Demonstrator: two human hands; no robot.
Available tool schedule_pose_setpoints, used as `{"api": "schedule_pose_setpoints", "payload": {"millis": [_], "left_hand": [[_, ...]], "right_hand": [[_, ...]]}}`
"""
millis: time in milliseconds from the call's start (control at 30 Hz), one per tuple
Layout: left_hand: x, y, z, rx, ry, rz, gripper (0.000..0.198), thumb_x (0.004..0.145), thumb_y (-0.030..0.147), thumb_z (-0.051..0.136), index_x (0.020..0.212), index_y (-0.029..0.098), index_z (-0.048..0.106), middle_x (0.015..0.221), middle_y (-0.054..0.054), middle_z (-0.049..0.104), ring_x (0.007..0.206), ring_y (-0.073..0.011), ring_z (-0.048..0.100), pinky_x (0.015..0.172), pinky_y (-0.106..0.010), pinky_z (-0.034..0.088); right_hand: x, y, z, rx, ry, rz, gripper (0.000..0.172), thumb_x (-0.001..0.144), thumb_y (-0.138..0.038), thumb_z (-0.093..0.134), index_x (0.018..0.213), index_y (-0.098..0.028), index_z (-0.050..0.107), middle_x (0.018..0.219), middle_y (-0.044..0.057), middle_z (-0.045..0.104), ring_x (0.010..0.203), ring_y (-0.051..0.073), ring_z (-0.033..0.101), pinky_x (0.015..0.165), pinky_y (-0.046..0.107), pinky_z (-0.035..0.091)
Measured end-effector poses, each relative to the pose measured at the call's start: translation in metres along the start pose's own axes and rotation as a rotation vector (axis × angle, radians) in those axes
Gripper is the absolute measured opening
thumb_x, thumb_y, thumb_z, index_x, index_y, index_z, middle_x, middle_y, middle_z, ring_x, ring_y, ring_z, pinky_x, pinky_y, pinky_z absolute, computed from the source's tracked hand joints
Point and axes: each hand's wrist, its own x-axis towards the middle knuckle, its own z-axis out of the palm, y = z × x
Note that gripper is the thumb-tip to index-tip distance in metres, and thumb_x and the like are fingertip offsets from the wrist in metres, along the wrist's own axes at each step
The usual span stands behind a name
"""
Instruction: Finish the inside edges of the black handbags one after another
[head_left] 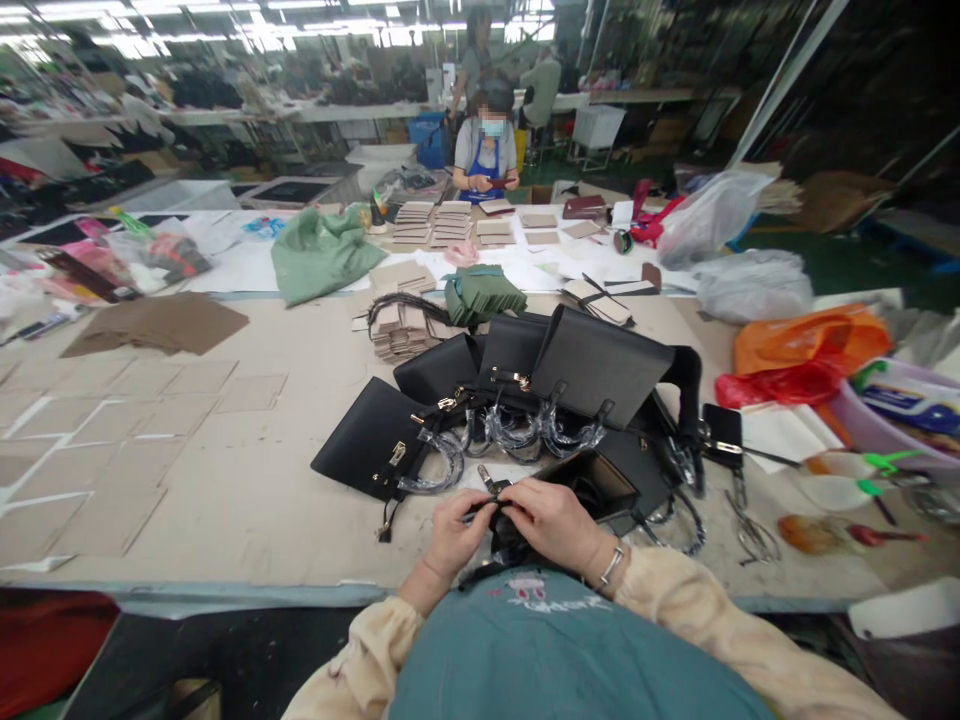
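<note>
At the table's front edge, close to my body, my left hand (457, 532) and my right hand (556, 522) meet with their fingertips pinched. Between them is a black strap (497, 487) with a small metal clasp at its end; the lower part is hidden by my fingers. An open black bag (616, 480) with a brown lining lies beside my right hand. Beyond my hands several black handbags fan out, among them a left one (367, 437) and a large one (600, 365). Their handles (514, 430) are wrapped in clear plastic.
Flat beige panels (142, 420) cover the table's left side. Behind the bags are stacked pieces (409, 333) and a green bundle (484, 293). A phone (722, 430), scissors (752, 530) and a purple basin (900, 440) are right. A masked co-worker (486, 150) sits opposite.
</note>
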Motion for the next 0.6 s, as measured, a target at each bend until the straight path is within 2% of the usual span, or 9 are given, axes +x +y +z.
{"api": "schedule_pose_setpoints", "payload": {"millis": [67,167,233,333,433,600], "left_hand": [[0.0004,0.0,0.0,0.006,-0.001,-0.018,0.011,0.083,0.026,0.057,0.083,0.018,0.066,0.078,-0.003,0.069,0.073,-0.0138,0.063,0.069,-0.025,0.053],[-0.0005,-0.0005,-0.0003,0.016,-0.006,-0.049,0.01,0.082,0.026,0.058,0.082,0.019,0.064,0.077,-0.002,0.067,0.072,-0.0138,0.063,0.069,-0.024,0.053],[-0.0014,-0.0008,-0.0007,0.017,-0.018,-0.057,0.011,0.083,0.026,0.057,0.083,0.019,0.064,0.078,-0.002,0.067,0.073,-0.014,0.063,0.069,-0.024,0.053],[-0.0015,-0.0011,-0.0008,0.014,-0.036,-0.037,0.014,0.082,0.027,0.059,0.092,0.018,0.065,0.085,-0.004,0.069,0.078,-0.0152,0.064,0.073,-0.026,0.053],[0.001,-0.0005,0.0001,-0.003,-0.044,0.009,0.019,0.08,0.027,0.063,0.097,0.02,0.066,0.09,-0.004,0.069,0.083,-0.0163,0.064,0.078,-0.028,0.054],[0.0067,0.0024,0.0022,-0.035,-0.052,0.034,0.014,0.082,0.025,0.061,0.092,0.021,0.07,0.084,-0.004,0.068,0.079,-0.0147,0.063,0.073,-0.026,0.054]], "right_hand": [[0.0,0.0009,-0.0007,0.045,0.004,0.033,0.021,0.082,-0.013,0.052,0.1,-0.02,0.058,0.087,0.003,0.063,0.081,0.014,0.059,0.073,0.025,0.044],[0.0007,0.0024,-0.0013,0.108,0.048,0.174,0.029,0.078,-0.014,0.057,0.105,-0.02,0.051,0.08,-0.001,0.06,0.067,0.012,0.056,0.063,0.023,0.043],[0.0012,0.0031,-0.0015,0.108,0.055,0.208,0.03,0.075,-0.015,0.061,0.102,-0.02,0.05,0.079,-0.002,0.058,0.062,0.011,0.053,0.06,0.022,0.041],[0.0015,0.003,-0.0016,0.014,0.025,0.133,0.016,0.077,-0.017,0.061,0.09,-0.019,0.052,0.079,-0.001,0.057,0.066,0.011,0.052,0.06,0.022,0.038],[0.0011,0.0022,-0.0016,-0.11,0.025,0.055,0.001,0.083,-0.018,0.053,0.084,-0.019,0.054,0.079,0.002,0.059,0.075,0.015,0.053,0.067,0.025,0.038],[-0.0007,0.002,-0.0039,-0.243,0.016,0.029,0.01,0.087,-0.021,0.05,0.081,-0.018,0.057,0.077,0.004,0.06,0.08,0.018,0.051,0.073,0.029,0.037]]}}
